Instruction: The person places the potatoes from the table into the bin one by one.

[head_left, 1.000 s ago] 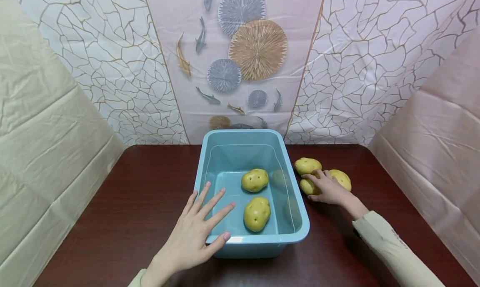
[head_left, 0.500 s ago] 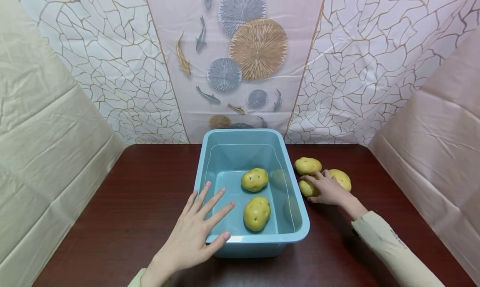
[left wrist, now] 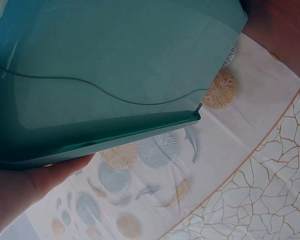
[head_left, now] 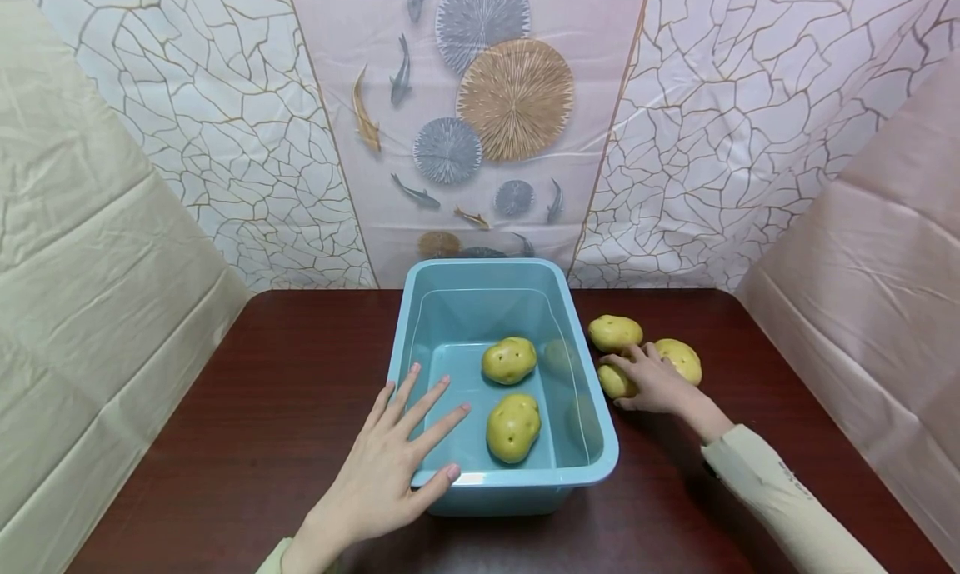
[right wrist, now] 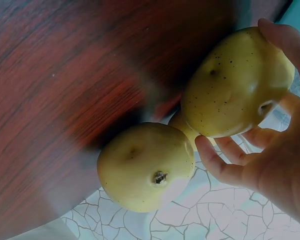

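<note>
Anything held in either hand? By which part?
Right hand: a potato outside the bin, by opposite sides, between thumb and fingers. Left hand: spread over bin rim, gripping nothing.

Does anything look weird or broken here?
Yes, one potato beside the right hand has a dark, rough spot. It's odd because the gripped potato shows only specks and dimples.

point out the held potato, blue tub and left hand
Held potato (right wrist: 237,82): right wrist view, on its speckled side.
Blue tub (head_left: 536,477): head view, on its near rim.
Left hand (head_left: 386,470): head view, back of hand.
</note>
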Demonstrator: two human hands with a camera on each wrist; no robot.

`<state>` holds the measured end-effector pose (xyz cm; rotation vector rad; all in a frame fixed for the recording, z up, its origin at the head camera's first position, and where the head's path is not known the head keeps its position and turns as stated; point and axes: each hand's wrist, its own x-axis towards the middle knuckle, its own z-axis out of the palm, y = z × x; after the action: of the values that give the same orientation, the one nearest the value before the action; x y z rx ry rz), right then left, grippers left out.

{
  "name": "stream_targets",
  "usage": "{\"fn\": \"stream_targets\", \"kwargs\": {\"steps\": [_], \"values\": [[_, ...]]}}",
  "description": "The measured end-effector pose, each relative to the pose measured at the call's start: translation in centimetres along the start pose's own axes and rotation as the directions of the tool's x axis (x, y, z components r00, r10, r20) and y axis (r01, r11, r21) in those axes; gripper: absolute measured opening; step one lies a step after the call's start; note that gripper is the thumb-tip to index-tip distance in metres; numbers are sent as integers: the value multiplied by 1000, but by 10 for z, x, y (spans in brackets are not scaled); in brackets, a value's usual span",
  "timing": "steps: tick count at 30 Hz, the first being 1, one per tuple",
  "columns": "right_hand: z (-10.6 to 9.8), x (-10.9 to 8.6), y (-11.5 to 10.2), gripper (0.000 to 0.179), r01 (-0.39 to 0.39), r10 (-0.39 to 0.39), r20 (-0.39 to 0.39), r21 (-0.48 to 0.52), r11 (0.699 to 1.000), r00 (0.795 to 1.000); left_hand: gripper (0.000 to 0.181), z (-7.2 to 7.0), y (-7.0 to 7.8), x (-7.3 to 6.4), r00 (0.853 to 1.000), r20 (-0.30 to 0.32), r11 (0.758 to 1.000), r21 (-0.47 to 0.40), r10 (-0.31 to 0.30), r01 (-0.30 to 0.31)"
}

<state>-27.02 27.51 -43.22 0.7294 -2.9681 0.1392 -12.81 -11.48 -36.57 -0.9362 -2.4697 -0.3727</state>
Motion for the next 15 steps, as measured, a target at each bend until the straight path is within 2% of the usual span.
{"fn": "stream_targets", "kwargs": {"steps": [10, 15], "values": [[1, 0, 0, 65, -10, 10, 15, 4, 1000, 1000, 52, -1, 0, 0, 999, 30, 1000, 2, -21, 20], [3, 1, 0, 66, -9, 9, 15, 0, 1000, 1000, 51, 0, 0, 0, 1000, 16, 1000, 0, -10, 10]]}}
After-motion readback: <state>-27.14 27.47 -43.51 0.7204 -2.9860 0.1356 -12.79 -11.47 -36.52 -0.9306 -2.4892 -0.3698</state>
